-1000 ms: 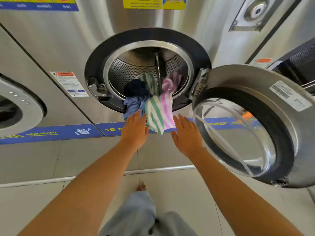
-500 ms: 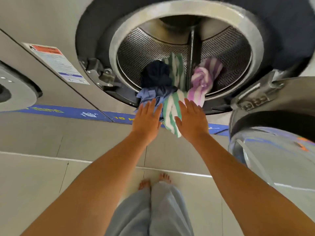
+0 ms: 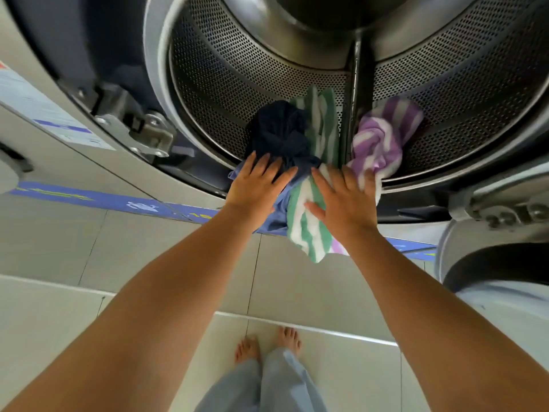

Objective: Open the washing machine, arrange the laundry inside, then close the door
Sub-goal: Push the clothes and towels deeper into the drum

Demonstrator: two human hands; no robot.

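Observation:
The washing machine's perforated steel drum (image 3: 267,72) stands open. Laundry spills over its lower rim: a dark navy garment (image 3: 279,132), a blue cloth (image 3: 276,215), a green-and-white striped towel (image 3: 309,230) hanging down outside, and a purple-and-white striped towel (image 3: 383,138) to the right. My left hand (image 3: 258,185) lies flat with spread fingers on the navy and blue clothes. My right hand (image 3: 344,197) presses flat on the green towel, fingertips at the purple one. The open door (image 3: 493,263) hangs at the right edge.
The door latch bracket (image 3: 142,129) juts out left of the opening; the door hinge (image 3: 505,209) sits at the right. A neighbouring machine's door (image 3: 12,173) shows at far left. My bare feet (image 3: 267,346) stand on the tiled floor below.
My head and both hands have moved closer to the drum. The hands, which hovered below the hanging laundry, now rest on it at the rim.

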